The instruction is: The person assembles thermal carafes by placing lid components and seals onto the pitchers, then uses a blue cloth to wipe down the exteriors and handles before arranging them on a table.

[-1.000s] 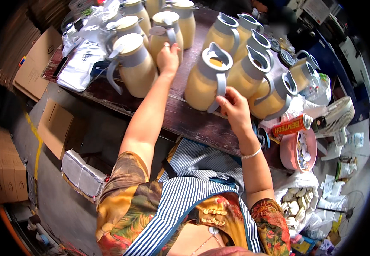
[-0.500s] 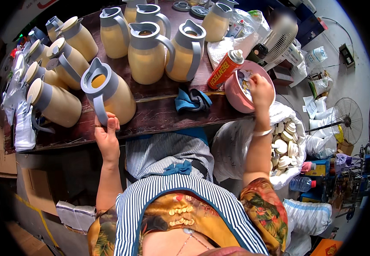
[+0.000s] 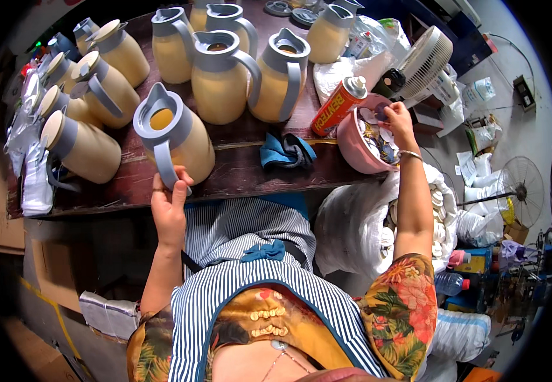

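A cream thermos jug (image 3: 190, 146) with a grey collar, spout and handle stands near the table's front edge. Its top is lidless, showing an amber inside. The fingers of my left hand (image 3: 171, 213) are closed round its handle. At the far rim of a pink bucket (image 3: 356, 154), my right hand (image 3: 401, 121) pinches a small dark round piece (image 3: 383, 112). Several small flat pieces (image 3: 377, 137), pale and dark, fill the bucket. Against its left side leans an orange-red spray can (image 3: 339, 105). A blue and grey cloth (image 3: 286, 151) lies between the jug and the bucket.
Several similar jugs (image 3: 218, 89) crowd the back and left of the dark table (image 3: 237, 167). A white sack (image 3: 352, 223) of white round parts stands below the bucket. A white fan (image 3: 425, 57) is behind it, and a standing fan (image 3: 521, 191) is farther right.
My right hand has moved right, from over the bucket's middle to its far rim, and a dark piece now shows in its fingers. The held jug has shifted slightly right with my left hand.
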The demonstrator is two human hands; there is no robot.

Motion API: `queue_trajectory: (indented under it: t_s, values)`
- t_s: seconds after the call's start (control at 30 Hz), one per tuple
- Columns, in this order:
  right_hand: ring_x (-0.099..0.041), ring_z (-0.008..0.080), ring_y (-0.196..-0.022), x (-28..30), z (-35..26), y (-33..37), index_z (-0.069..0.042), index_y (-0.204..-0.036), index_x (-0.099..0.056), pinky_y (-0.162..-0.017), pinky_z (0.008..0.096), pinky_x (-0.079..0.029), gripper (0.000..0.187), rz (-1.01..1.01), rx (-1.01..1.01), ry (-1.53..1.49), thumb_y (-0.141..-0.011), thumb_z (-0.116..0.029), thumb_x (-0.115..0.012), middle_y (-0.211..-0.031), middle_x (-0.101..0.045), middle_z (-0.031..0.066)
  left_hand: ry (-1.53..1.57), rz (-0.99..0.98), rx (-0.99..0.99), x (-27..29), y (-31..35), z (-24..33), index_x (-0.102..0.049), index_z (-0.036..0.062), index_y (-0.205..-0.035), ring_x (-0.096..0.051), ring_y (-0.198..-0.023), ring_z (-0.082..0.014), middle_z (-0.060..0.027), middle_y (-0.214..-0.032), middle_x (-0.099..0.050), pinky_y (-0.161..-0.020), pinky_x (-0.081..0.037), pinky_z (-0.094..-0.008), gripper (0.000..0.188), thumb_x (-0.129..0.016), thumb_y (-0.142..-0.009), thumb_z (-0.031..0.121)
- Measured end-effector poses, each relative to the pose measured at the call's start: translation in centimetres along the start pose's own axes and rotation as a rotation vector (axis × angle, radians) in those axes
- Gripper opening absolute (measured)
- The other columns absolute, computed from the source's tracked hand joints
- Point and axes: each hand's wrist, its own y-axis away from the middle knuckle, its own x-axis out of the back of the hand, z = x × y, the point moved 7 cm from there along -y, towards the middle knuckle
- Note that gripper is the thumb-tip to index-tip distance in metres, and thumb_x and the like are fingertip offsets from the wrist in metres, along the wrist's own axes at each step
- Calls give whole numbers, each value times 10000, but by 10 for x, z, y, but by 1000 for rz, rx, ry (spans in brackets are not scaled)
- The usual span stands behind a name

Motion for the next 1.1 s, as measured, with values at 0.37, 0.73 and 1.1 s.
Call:
queue_trajectory:
  t_s: [0.37, 0.73, 1.1]
  values:
    - [-680, 219, -927, -152, -107, 286, -38, -1024, -428, -756, 314, -592, 140, -653, 364, -416, -956, -18, -548, -996, -637, 114, -172, -270, -399, -93, 18, 88, -606, 4, -1216, -643, -1060, -248, -142, -1206, -612, -883, -537, -339, 498, -762, -834, 283]
    - [-596, 98, -825, -325, 32, 311, -39, -1058, -468, -639, 267, -626, 102, -558, -245, -378, -988, -64, -539, -933, -498, 31, 1385, 22, 548, 40, 54, -78, -602, 28, -919, -559, -943, -238, -83, -891, -599, -989, -423, -398, 216, -502, -995, 204]
    - [-620, 130, -763, -309, -177, 304, -41, -967, -722, -622, 237, -512, 176, -503, 1066, -274, -813, 42, -705, -880, -650, 72, 42, -77, -78, 27, -52, 43, -643, 44, -1202, -611, -866, -82, -61, -1187, -653, -612, -513, -179, 433, -800, -811, 140]
